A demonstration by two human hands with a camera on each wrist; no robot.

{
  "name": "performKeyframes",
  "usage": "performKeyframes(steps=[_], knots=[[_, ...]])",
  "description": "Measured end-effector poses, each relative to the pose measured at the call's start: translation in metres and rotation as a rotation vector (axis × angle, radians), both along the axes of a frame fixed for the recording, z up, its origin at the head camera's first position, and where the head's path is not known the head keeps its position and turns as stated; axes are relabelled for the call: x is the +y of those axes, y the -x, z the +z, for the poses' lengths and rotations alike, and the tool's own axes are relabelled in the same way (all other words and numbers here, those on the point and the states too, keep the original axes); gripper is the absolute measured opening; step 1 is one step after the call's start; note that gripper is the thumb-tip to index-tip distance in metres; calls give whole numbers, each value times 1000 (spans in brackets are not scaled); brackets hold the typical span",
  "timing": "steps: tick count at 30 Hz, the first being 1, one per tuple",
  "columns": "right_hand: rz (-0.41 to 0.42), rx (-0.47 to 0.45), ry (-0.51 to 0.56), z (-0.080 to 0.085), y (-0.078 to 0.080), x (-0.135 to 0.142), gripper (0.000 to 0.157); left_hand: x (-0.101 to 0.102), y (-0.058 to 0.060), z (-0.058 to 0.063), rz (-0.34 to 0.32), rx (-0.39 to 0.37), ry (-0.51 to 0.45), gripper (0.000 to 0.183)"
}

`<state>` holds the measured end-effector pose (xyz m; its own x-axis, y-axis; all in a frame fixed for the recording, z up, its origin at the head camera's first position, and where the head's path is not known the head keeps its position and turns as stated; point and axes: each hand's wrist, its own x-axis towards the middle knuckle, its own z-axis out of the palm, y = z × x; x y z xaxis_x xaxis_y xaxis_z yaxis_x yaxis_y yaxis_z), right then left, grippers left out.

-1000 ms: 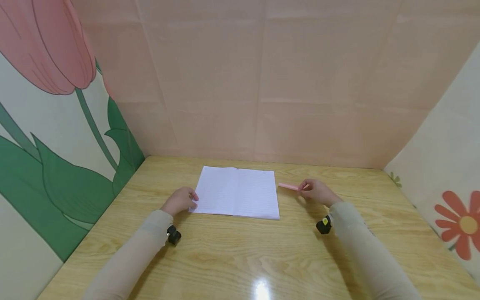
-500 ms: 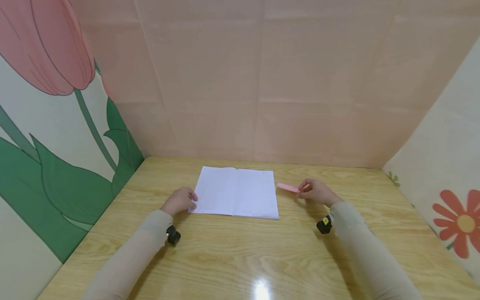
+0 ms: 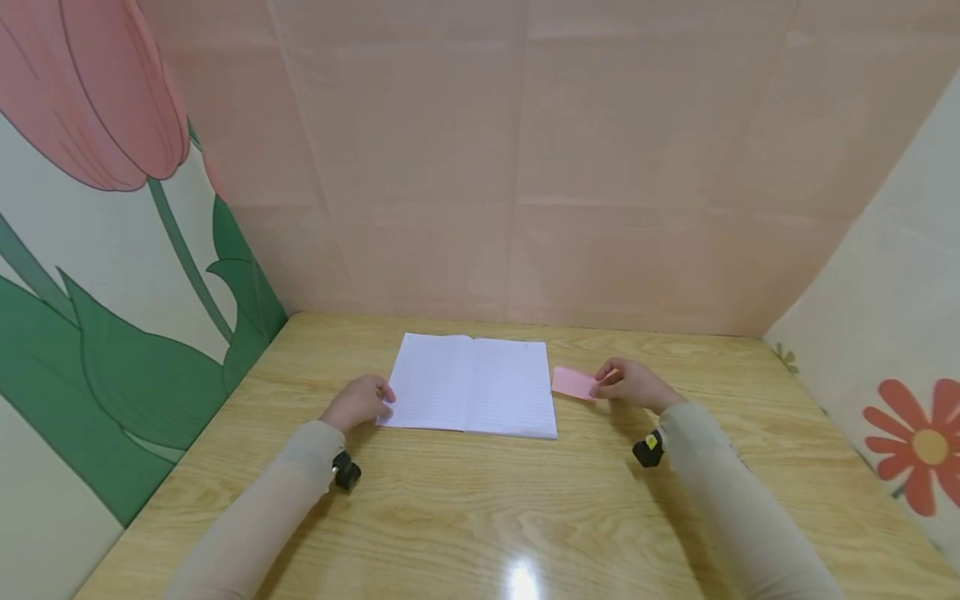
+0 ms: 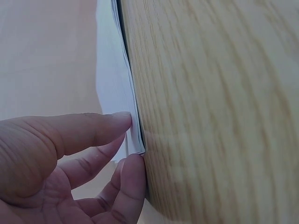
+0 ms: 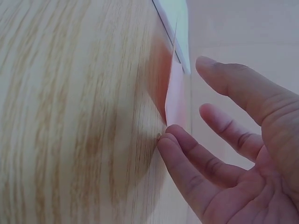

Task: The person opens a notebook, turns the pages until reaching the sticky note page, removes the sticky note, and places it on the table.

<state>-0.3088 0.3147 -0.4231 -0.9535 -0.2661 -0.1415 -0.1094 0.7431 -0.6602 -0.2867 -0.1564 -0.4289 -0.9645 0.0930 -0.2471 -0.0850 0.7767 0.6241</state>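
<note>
An opened lined notebook point(image 3: 474, 385) lies on the wooden table. My left hand point(image 3: 360, 401) rests at its lower left corner; in the left wrist view the thumb point(image 4: 122, 119) touches the page and a fingertip meets the corner. To the notebook's right is a small pink paper slip point(image 3: 573, 383), like a sticky note. My right hand point(image 3: 636, 385) is at the slip's right end. In the right wrist view the slip point(image 5: 174, 93) slants up off the table, two fingertips point(image 5: 169, 142) at its near end, while the thumb appears apart from it.
The wooden table point(image 3: 480, 508) extends in front of the notebook and to both sides. A pink cloth wall point(image 3: 517, 167) rises behind it. Flower-printed panels point(image 3: 172, 350) stand at the left and right. Each wrist wears a small black camera point(image 3: 648, 450).
The pink slip has turned from nearly edge-on to showing its broad face, its lower edge swinging toward me. Both hands have stayed almost in place, and the notebook has not moved.
</note>
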Motion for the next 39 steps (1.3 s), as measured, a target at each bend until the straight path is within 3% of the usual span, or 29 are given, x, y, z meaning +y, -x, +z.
performKeyframes(steps=[14,31,35,39], knots=[[-7,-6,5,5,-4,-3,41,-3,2,-3,-26,39,-9,15],[-8,-18,-2,5,-4,-3,41,-1,1,0,-17,12,-9,16],[0,-13,-11,5,-3,-2,40,-2,6,-1,-42,11,21,16],[28,7,5,8,1,-1,39,-2,12,5,-114,52,123,21]])
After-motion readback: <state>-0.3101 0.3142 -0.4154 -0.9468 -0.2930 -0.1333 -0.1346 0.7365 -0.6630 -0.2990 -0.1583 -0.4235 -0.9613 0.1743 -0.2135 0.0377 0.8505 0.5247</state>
